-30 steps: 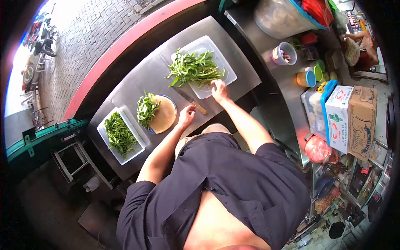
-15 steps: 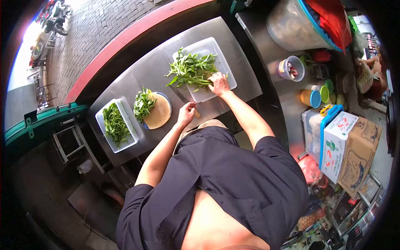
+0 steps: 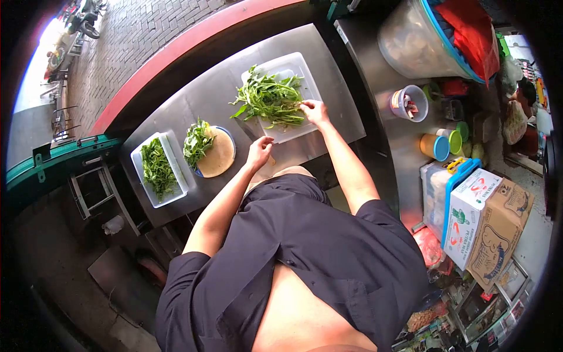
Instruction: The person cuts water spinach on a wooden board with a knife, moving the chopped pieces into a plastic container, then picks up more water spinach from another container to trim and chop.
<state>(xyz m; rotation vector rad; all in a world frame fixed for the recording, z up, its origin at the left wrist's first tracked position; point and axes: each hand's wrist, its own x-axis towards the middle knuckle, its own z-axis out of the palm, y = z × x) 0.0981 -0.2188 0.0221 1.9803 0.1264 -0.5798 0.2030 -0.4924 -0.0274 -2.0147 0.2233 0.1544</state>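
Observation:
A heap of long-stemmed leafy greens (image 3: 271, 98) lies on a clear plastic tray (image 3: 311, 85). At the heap's right edge, my right hand (image 3: 316, 114) pinches the stem ends between thumb and fingers. My left hand (image 3: 258, 154) hovers in front of the tray, fingers curled, with nothing visible in them. A wooden handle (image 3: 271, 160) pokes out beside it; the rest of that tool cannot be made out. To the left is a round wooden board (image 3: 221, 154) with a bunch of cut greens (image 3: 197, 142) on its edge. Farther left, a clear tub (image 3: 179, 170) holds more cut greens (image 3: 157, 170).
Everything stands on a steel table (image 3: 205, 102) beside a red-edged ledge (image 3: 176, 50). On the right-hand counter are a large clear bin (image 3: 410, 44), a small bucket (image 3: 417, 104), an orange cup (image 3: 430, 145), a blue-lidded box (image 3: 434, 188) and cardboard cartons (image 3: 498, 229).
My right hand has moved slightly right, off the top of the stems to their ends. My left hand has shifted a little up and left. The view has tilted slightly.

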